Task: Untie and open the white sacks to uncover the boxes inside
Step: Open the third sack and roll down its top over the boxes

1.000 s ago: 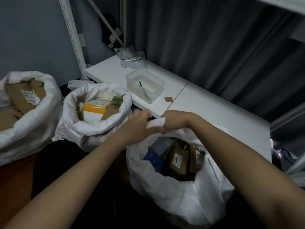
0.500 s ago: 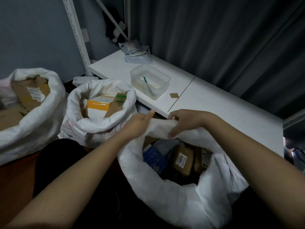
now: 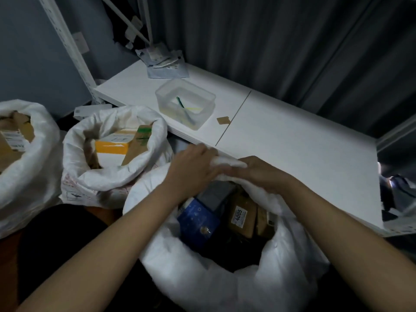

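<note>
At the far left, a white sack (image 3: pixel 24 167) sits with its mouth rolled down, so a brown box with a label (image 3: pixel 11 140) shows at the top. Beside it, a second sack (image 3: pixel 108 167) is cuffed the same way, baring a yellow-and-white box (image 3: pixel 112 148) and a cardboard piece with green print (image 3: pixel 139 143); the rolled rims likely keep the fabric from flopping back over the contents.

Nearest the person stands the third sack (image 3: pixel 202 278), already untied and wide open, with a blue box (image 3: pixel 198 219) and a brown parcel marked 4005 (image 3: pixel 240 216) showing inside. The left hand (image 3: pixel 191 167) and the right hand (image 3: pixel 261 172) meet at its far rim, fingers curled around a bunched fold of white fabric, apparently rolling that edge outward to match the other two sacks.

Behind, the tabletop (image 3: pixel 292 149) carries a clear plastic tub (image 3: pixel 185 102) holding what look like cable ties, perhaps those removed from the sacks, and a small brown scrap (image 3: pixel 223 120) just beside it.
</note>
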Demonstrator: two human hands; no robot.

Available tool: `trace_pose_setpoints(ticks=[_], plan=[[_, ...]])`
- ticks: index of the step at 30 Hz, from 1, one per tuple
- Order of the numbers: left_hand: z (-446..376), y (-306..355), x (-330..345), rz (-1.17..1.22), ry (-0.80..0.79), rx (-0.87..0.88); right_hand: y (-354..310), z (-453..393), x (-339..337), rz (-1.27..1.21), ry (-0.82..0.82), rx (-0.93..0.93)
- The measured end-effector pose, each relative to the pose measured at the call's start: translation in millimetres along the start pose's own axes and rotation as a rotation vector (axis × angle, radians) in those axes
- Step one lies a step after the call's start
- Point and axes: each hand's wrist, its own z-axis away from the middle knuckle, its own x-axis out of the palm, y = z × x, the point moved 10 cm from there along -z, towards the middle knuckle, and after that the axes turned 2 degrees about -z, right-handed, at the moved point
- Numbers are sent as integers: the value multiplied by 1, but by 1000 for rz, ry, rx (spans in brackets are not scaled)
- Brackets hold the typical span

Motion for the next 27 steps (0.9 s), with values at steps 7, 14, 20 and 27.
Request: trace_pose_setpoints(ticks=[7, 14, 20, 27], plan=[[-21, -55, 39, 490, -217, -456, 23, 2, -35, -70, 41, 66], [-50, -3, 74, 448, -321, -181, 41, -3, -43, -291, 77, 36], [-67, 37, 83, 23, -311, 101, 126, 1, 8, -461, 13, 361], [-94, 24, 108, 674, -409, -187, 82, 11, -61, -278, 343, -68]])
